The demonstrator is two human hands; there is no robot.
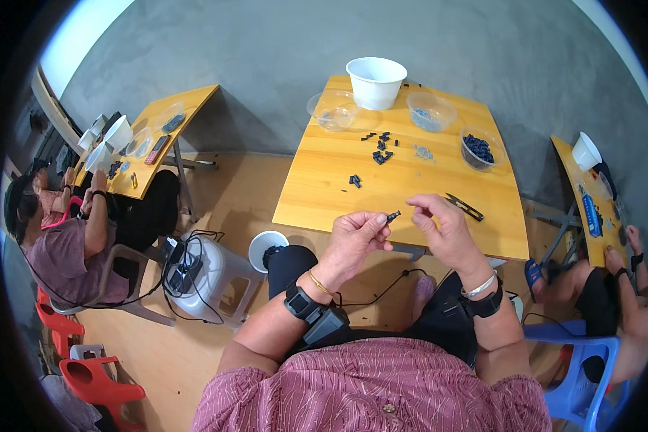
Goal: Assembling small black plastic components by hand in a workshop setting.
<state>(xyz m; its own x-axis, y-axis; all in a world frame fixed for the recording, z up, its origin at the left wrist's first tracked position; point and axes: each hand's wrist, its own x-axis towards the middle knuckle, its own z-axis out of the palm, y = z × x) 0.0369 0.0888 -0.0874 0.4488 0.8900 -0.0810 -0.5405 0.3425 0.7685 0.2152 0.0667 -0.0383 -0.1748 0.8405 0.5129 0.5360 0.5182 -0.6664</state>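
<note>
Over the near edge of the wooden table, my left hand (358, 237) pinches a small black plastic part (393, 216) between thumb and fingertips. My right hand (445, 229) is raised just to the right of it, thumb and forefinger curved toward each other; whether anything tiny sits between them I cannot make out. Beyond my right hand lies a pair of black thread snips (465, 207). Farther up the table are loose dark plastic parts (381, 155) in small groups and a scatter of small clear pieces (423, 153).
On the table (317, 194) stand a white bucket (376, 90), a clear bowl (333, 119), a bowl of clear pieces (432, 115) and a bowl of dark parts (478, 150). A white bin (268, 241) and a stool with cables (205, 288) are at left. People work at both side tables.
</note>
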